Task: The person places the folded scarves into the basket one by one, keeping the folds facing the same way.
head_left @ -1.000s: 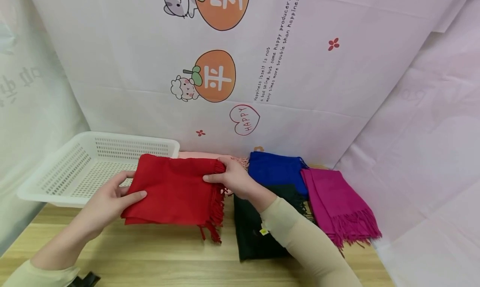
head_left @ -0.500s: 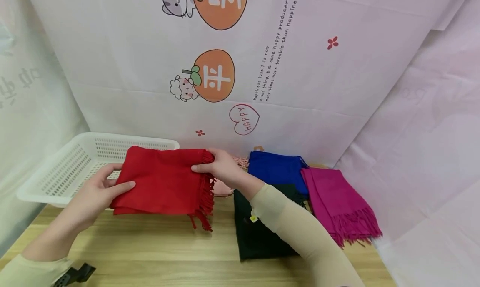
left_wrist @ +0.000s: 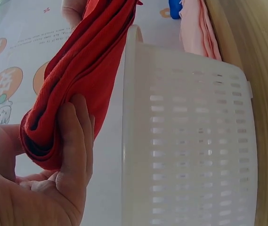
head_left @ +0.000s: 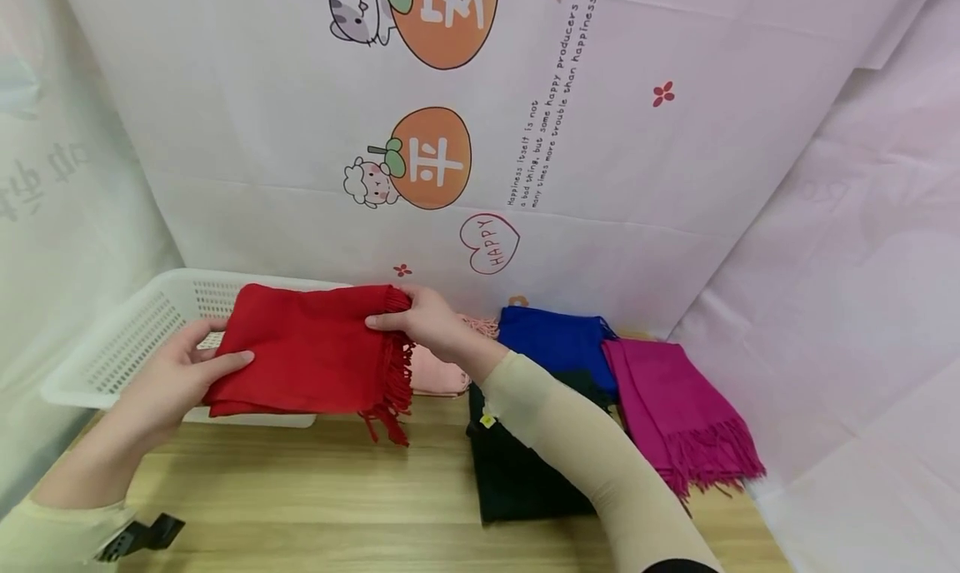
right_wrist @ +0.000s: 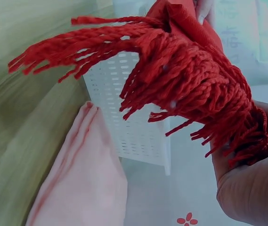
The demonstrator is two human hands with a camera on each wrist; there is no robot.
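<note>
Both hands hold a folded red scarf (head_left: 307, 348) in the air, its fringe hanging on the right side. My left hand (head_left: 168, 377) grips the scarf's left edge, thumb on top. In the left wrist view the fingers (left_wrist: 75, 136) and thumb pinch the layered fold. My right hand (head_left: 420, 323) pinches the far right corner by the fringe; the right wrist view shows the knotted tassels (right_wrist: 185, 75) dangling from that grip. A white perforated basket (head_left: 112, 348) stands beneath and behind the scarf, which overlaps much of it in the head view.
Right of the basket lies a folded pink scarf (head_left: 437, 373), partly hidden. A blue scarf (head_left: 551, 340), a dark green scarf (head_left: 525, 473) under the right forearm, and a magenta scarf (head_left: 682, 406) lie on the wooden table (head_left: 337, 506). A printed white cloth (head_left: 600, 156) hangs behind.
The red scarf has moved left and away from me, held in both hands, so it now overlaps more of the basket. More of the pink scarf shows.
</note>
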